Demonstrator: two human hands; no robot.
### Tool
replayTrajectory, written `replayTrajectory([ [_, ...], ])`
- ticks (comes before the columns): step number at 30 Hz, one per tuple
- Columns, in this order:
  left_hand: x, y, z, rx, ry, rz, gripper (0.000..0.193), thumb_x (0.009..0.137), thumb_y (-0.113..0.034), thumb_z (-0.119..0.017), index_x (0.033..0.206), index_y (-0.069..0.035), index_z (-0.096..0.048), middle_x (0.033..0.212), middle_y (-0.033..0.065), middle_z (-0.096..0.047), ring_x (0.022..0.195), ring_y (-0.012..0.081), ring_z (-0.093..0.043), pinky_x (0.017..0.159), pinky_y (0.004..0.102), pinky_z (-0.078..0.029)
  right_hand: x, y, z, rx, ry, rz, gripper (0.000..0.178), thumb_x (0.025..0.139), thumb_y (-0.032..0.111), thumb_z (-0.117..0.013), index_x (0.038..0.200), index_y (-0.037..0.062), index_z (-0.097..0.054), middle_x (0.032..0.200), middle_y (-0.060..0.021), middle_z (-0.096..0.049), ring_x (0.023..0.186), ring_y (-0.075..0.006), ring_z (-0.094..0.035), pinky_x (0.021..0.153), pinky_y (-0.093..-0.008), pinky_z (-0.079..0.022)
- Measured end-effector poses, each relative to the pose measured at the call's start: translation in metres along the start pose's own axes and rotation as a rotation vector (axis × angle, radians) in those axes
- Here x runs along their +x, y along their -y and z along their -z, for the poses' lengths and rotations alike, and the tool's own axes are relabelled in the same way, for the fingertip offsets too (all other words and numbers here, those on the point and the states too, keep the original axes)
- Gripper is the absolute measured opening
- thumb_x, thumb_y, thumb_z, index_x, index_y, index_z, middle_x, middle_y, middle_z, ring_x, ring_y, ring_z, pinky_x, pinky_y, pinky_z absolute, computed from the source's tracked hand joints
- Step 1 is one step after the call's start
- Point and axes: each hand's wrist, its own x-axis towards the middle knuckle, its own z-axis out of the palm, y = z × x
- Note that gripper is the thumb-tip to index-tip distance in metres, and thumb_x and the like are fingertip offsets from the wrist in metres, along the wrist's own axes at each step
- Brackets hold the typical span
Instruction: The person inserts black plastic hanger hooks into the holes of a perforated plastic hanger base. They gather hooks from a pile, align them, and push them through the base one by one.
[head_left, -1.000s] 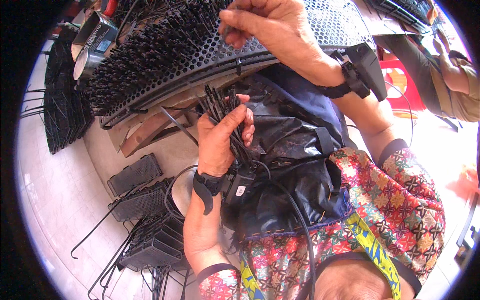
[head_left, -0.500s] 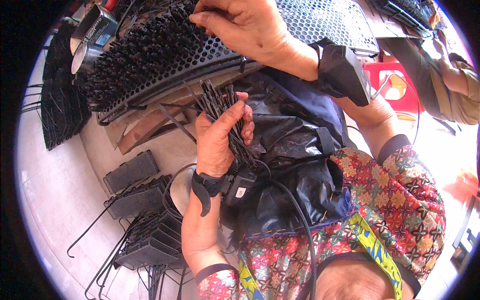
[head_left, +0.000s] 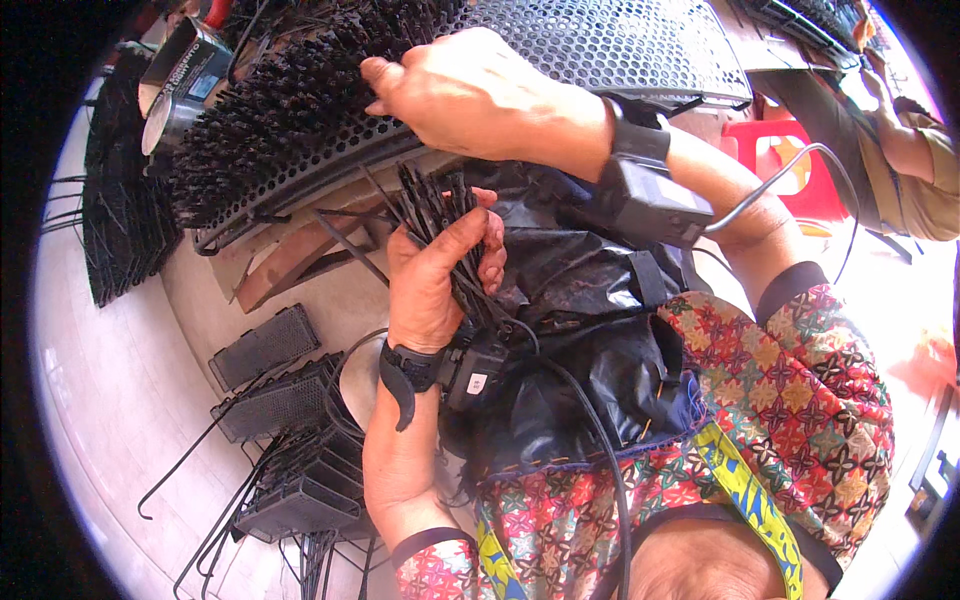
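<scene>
My left hand (head_left: 425,295) is wrapped round a bundle of thin black strips (head_left: 432,205), their upper ends sticking out over the fingers. My right hand (head_left: 465,95) is held over the front part of a black perforated panel (head_left: 620,45), the thumb and fingers pressed together. Whatever is in that pinch is hidden. Dense black tufts (head_left: 270,125) stand upright from the panel's left part, close to the right fingertips. Its right part shows rows of bare holes. The bundle stays apart from the panel, just below its front edge.
A metal can (head_left: 160,128) and a small box (head_left: 190,72) stand left of the tufts. Black mesh racks with long hooked wires (head_left: 265,347) lie at the lower left. A red stool (head_left: 812,185) and another person (head_left: 905,150) are at the right. A cable hangs from each wrist device.
My right hand has come nearer along the panel, down and slightly left, and its forearm has turned. My left hand keeps the bundle in nearly the same place.
</scene>
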Motion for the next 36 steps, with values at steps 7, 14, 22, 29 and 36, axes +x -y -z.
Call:
replayTrajectory([
  [7,-0.003,-0.001,0.000,0.020,0.110,-0.027,0.028,0.083,-0.014,-0.065,0.104,0.003,-0.056,0.072,0.0090,-0.058,0.051,0.0142,-0.050,0.045,0.0254,-0.040,-0.036,0.004,0.016,1.005,0.261,-0.198,0.028,0.082,0.022,-0.067,0.089,-0.0050,-0.065,0.067,-0.0111,-0.064,0.054,-0.0133,-0.058,0.052,-0.0291,-0.047],
  [14,0.000,0.001,-0.001,0.162,0.070,-0.043,0.032,0.084,-0.018,-0.063,0.108,0.000,-0.055,0.075,0.0095,-0.057,0.049,0.0137,-0.049,0.042,0.0249,-0.037,-0.045,-0.004,0.024,1.340,0.201,-0.622,0.020,0.082,0.017,-0.068,0.085,-0.0024,-0.066,0.071,-0.0032,-0.064,0.062,-0.0078,-0.057,0.055,-0.0223,-0.046],
  [22,-0.001,0.000,-0.001,0.097,0.092,-0.013,0.035,0.084,-0.015,-0.066,0.111,0.003,-0.053,0.072,0.0098,-0.058,0.051,0.0136,-0.050,0.044,0.0253,-0.039,-0.047,-0.016,0.025,1.542,0.164,-0.603,0.018,0.083,0.016,-0.067,0.092,-0.0004,-0.064,0.077,-0.0047,-0.065,0.062,-0.0102,-0.061,0.059,-0.0214,-0.049],
  [29,-0.001,0.001,-0.003,0.144,0.052,-0.025,0.037,0.084,-0.016,-0.065,0.114,0.002,-0.052,0.072,0.0085,-0.057,0.050,0.0125,-0.050,0.044,0.0243,-0.038,-0.048,-0.018,0.030,1.486,0.113,-0.626,0.017,0.087,0.014,-0.063,0.095,-0.0012,-0.063,0.082,-0.0059,-0.066,0.067,-0.0114,-0.062,0.063,-0.0230,-0.051],
  [36,0.000,0.001,-0.005,0.214,-0.045,-0.007,0.033,0.085,-0.015,-0.064,0.112,0.002,-0.054,0.070,0.0062,-0.057,0.050,0.0124,-0.049,0.044,0.0241,-0.038,-0.055,0.004,0.026,1.275,0.092,-0.603,0.017,0.088,0.011,-0.061,0.099,-0.0008,-0.059,0.082,-0.0054,-0.064,0.074,-0.0098,-0.061,0.065,-0.0230,-0.051],
])
